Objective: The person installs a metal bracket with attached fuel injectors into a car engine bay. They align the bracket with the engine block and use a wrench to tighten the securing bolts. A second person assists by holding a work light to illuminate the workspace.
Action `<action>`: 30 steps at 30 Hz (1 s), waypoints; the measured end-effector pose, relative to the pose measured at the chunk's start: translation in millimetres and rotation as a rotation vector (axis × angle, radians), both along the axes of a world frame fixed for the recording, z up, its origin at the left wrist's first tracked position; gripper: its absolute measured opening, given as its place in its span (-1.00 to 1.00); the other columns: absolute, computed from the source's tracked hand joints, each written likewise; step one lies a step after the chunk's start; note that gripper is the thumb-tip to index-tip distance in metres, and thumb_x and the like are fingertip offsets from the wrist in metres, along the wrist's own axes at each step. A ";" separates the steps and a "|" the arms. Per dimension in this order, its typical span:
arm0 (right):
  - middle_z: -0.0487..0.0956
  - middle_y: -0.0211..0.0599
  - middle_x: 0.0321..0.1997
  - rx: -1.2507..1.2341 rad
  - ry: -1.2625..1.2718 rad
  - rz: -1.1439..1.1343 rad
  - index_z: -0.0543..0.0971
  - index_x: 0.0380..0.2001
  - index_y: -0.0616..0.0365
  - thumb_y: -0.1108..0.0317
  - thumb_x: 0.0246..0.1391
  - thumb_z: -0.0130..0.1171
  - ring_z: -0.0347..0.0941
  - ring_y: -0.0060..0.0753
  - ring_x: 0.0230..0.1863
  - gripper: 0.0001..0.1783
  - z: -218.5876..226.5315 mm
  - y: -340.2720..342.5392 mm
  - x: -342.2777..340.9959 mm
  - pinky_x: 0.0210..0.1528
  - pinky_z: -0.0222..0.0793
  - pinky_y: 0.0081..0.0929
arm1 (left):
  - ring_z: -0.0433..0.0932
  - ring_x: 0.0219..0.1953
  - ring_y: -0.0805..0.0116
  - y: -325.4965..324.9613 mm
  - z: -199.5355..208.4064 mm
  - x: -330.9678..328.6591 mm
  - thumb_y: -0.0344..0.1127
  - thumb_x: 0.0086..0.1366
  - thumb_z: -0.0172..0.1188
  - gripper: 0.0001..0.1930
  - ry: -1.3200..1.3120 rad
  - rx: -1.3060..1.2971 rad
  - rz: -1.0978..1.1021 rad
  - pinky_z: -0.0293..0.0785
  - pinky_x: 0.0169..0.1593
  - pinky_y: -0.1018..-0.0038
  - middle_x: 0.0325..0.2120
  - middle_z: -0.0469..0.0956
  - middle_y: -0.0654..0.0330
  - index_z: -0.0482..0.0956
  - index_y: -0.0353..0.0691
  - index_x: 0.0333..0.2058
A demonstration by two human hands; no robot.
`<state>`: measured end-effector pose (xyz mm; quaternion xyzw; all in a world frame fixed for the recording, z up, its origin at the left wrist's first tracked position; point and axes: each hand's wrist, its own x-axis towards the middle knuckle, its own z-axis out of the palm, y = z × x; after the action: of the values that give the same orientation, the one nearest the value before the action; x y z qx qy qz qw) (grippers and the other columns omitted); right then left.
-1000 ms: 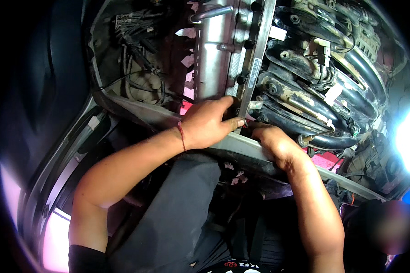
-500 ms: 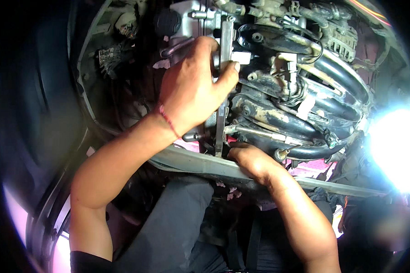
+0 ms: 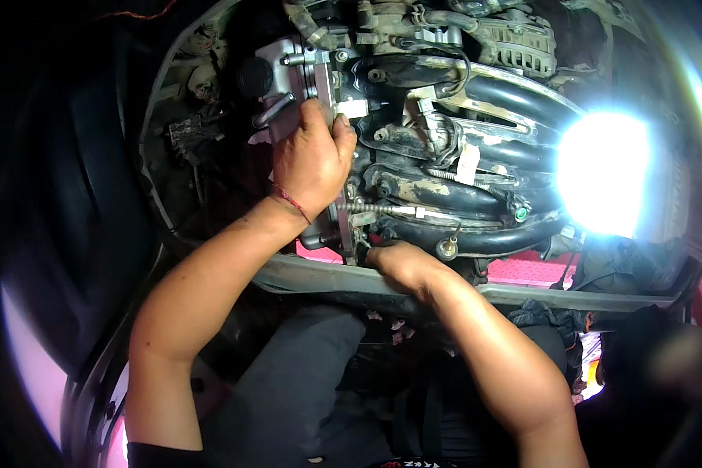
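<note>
My left hand (image 3: 313, 160) is closed on a long, straight metal bar (image 3: 325, 92) that runs along the edge of the silver engine cover (image 3: 282, 58). Its thumb lies on the right side of the bar, and the other fingers are partly hidden. Low in the engine bay, close to the bar's near end, is my right hand (image 3: 402, 264). Its fingertips reach down beside the black intake manifold (image 3: 491, 234) and cannot be made out. A small white connector (image 3: 354, 108) sits just right of my left thumb.
A round black cap (image 3: 255, 76) is on the engine cover. Curved black manifold pipes fill the right, with a wiring connector (image 3: 520, 212) on them. A glaring lamp (image 3: 604, 171) hides the area behind it. The body's front edge (image 3: 460, 292) crosses below my right wrist.
The view has shifted, so the engine and lamp appear farther left. The bar's far end leans more to the left. My left hand still holds it, and my right hand stays by its near end.
</note>
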<state>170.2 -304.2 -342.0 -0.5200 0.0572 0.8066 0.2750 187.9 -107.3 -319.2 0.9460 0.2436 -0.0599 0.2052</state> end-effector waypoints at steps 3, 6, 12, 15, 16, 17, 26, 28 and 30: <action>0.66 -0.12 -0.23 0.015 -0.029 0.010 0.67 -0.21 0.35 0.14 0.12 0.10 0.52 -0.28 -0.22 -0.56 4.4 1.7 4.3 -0.12 0.40 -0.27 | 0.55 -0.39 -0.35 -8.7 1.8 0.9 -0.20 0.41 0.05 -0.71 0.057 0.104 0.050 0.38 -0.34 -0.13 -0.48 0.57 -0.23 0.27 -0.30 -0.12; 0.66 -0.15 -0.26 -0.016 0.011 0.001 0.68 -0.22 0.33 0.14 0.12 0.09 0.52 -0.29 -0.28 -0.57 3.7 -0.2 6.1 -0.16 0.41 -0.25 | 0.55 -0.42 -0.36 -16.4 -2.2 7.8 -0.19 0.39 0.07 -0.68 0.081 0.201 -0.016 0.41 -0.32 -0.14 -0.50 0.56 -0.28 0.29 -0.35 -0.13; 0.65 -0.17 -0.27 -0.006 0.017 -0.042 0.68 -0.21 0.31 0.14 0.14 0.09 0.50 -0.30 -0.28 -0.58 0.1 -0.8 -0.8 -0.17 0.39 -0.27 | 0.54 -0.40 -0.37 -15.9 -0.5 9.1 -0.19 0.40 0.06 -0.68 0.071 0.151 0.011 0.41 -0.33 -0.13 -0.48 0.55 -0.29 0.28 -0.37 -0.16; 0.64 -0.17 -0.22 0.009 -0.007 -0.033 0.68 -0.19 0.32 0.10 0.19 0.07 0.47 -0.31 -0.21 -0.54 1.5 -2.4 0.9 -0.08 0.37 -0.31 | 0.54 -0.39 -0.37 -11.0 1.1 5.7 -0.19 0.41 0.05 -0.69 0.061 0.081 0.058 0.41 -0.33 -0.13 -0.49 0.56 -0.28 0.28 -0.36 -0.16; 0.64 -0.16 -0.20 0.023 -0.024 -0.038 0.68 -0.18 0.32 0.08 0.20 0.06 0.46 -0.31 -0.20 -0.53 10.4 -1.3 5.9 -0.06 0.36 -0.32 | 0.55 -0.38 -0.37 -9.5 2.2 4.2 -0.17 0.42 0.03 -0.70 0.081 0.067 0.081 0.42 -0.31 -0.14 -0.49 0.57 -0.27 0.28 -0.33 -0.14; 0.63 -0.16 -0.19 0.037 -0.040 -0.044 0.67 -0.17 0.32 0.07 0.21 0.05 0.45 -0.31 -0.18 -0.52 16.1 -0.5 9.3 -0.04 0.35 -0.34 | 0.56 -0.38 -0.37 -9.1 2.2 3.5 -0.17 0.43 0.02 -0.70 0.100 0.089 0.092 0.42 -0.31 -0.14 -0.48 0.57 -0.27 0.28 -0.32 -0.14; 0.63 -0.21 -0.16 0.015 0.065 -0.105 0.67 -0.13 0.29 0.13 0.14 0.09 0.45 -0.34 -0.20 -0.55 10.4 -4.5 6.8 -0.10 0.37 -0.33 | 0.61 -0.43 -0.30 -23.8 9.1 14.9 -0.12 0.41 0.00 -0.66 0.231 0.172 0.095 0.51 -0.31 -0.11 -0.51 0.60 -0.26 0.28 -0.35 -0.15; 0.64 -0.20 -0.17 0.040 0.038 -0.105 0.67 -0.14 0.29 0.13 0.13 0.10 0.46 -0.33 -0.21 -0.55 6.4 -5.4 1.6 -0.11 0.37 -0.33 | 0.62 -0.43 -0.29 -22.4 7.9 16.0 -0.13 0.40 0.01 -0.65 0.189 0.184 0.071 0.52 -0.31 -0.11 -0.52 0.60 -0.26 0.28 -0.37 -0.18; 0.64 -0.20 -0.18 0.056 0.024 -0.104 0.67 -0.14 0.30 0.12 0.13 0.10 0.47 -0.33 -0.22 -0.55 6.3 -5.9 0.1 -0.11 0.38 -0.33 | 0.62 -0.43 -0.29 -22.9 6.4 15.0 -0.13 0.40 0.00 -0.65 0.200 0.185 0.085 0.52 -0.31 -0.10 -0.52 0.60 -0.25 0.27 -0.38 -0.20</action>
<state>170.4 -310.2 -335.6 -0.4985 0.0649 0.7988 0.3304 203.0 -130.2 -312.8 0.9390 0.3073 -0.1225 0.0942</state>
